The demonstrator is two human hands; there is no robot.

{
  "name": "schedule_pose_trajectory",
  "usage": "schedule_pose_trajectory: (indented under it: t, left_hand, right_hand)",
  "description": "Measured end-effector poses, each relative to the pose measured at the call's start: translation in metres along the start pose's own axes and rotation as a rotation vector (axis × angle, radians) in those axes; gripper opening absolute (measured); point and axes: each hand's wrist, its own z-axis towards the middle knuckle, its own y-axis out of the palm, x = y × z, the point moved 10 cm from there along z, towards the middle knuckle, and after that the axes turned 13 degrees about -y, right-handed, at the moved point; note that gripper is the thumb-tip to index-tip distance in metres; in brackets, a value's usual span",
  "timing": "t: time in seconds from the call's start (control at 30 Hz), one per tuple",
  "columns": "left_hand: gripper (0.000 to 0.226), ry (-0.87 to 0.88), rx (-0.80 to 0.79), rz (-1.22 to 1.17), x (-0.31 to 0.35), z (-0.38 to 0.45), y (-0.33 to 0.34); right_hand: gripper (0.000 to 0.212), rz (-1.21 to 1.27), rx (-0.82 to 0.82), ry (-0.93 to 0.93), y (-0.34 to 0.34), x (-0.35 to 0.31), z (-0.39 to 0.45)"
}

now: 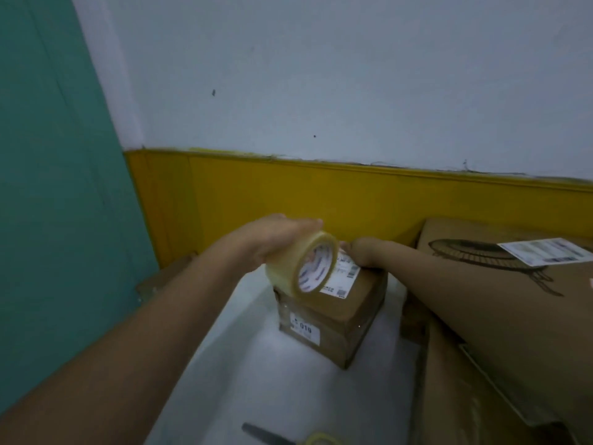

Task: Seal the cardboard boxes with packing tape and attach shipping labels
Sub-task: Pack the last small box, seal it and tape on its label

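Gripping the tape roll (303, 263), left hand (276, 240); right hand (364, 255) clasps small box (333, 319) edge

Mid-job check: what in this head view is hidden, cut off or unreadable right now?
- Shipping label on the small box: partly covered by the tape roll; print blurred.
- Right hand fingers: hidden at the box's far edge, grip unclear.
- Scissors: cut off by the bottom edge.
- Large box label: too blurred to read.

Dim, flat indoor light with a cool cast and no hard shadows or glare. The whole picture is soft and blurred; wide-angle distortion bends lines near the edges.
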Motion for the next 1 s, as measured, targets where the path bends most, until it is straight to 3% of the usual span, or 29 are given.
schedule_pose_trajectory:
  t: [0.2, 0.4, 0.53, 0.57, 0.67, 0.7, 0.77, 0.83, 0.93, 1.0]
  left_hand:
    - [0.064, -0.255, 0.131, 0.576, -0.088, -0.053, -0.017]
    - [0.035, -0.328, -0.012, 0.386, -0.123, -0.028, 0.023]
    - [0.017, -0.291, -0.069, 0.380, -0.113, -0.019, 0.034]
    - [0.017, -0.277, -0.066, 0.396, -0.110, -0.021, 0.036]
    - [0.021, -0.217, -0.092, 0.432, -0.105, -0.023, 0.043]
    - [0.024, -0.223, -0.096, 0.392, -0.106, -0.027, 0.043]
    - [0.039, -0.275, -0.055, 0.242, -0.115, -0.034, 0.036]
    - [0.062, -0.293, 0.056, 0.081, -0.125, -0.044, 0.026]
    - [0.040, -0.176, 0.137, -0.075, -0.123, -0.066, 0.032]
    - [0.030, -0.112, 0.128, -0.095, -0.119, -0.078, 0.041]
  right_hand:
    - [0.051, -0.103, -0.001, 0.001, -0.005, -0.009, -0.012]
    - [0.048, -0.196, 0.062, -0.002, -0.010, -0.015, -0.018]
    - [0.033, -0.550, 0.186, -0.013, -0.039, -0.056, -0.038]
    - [0.036, -0.604, 0.177, -0.038, -0.036, -0.076, -0.042]
    - [0.083, -0.495, 0.066, -0.128, 0.009, -0.126, -0.059]
    - [0.088, -0.458, 0.025, -0.184, 0.025, -0.140, -0.066]
    - [0.073, -0.487, 0.026, -0.286, 0.037, -0.142, -0.072]
    - [0.065, -0.358, 0.063, -0.357, 0.028, -0.138, -0.076]
    - [0.067, -0.374, 0.070, -0.342, 0.011, -0.143, -0.099]
    - [0.049, -0.459, 0.135, -0.340, 0.006, -0.167, -0.127]
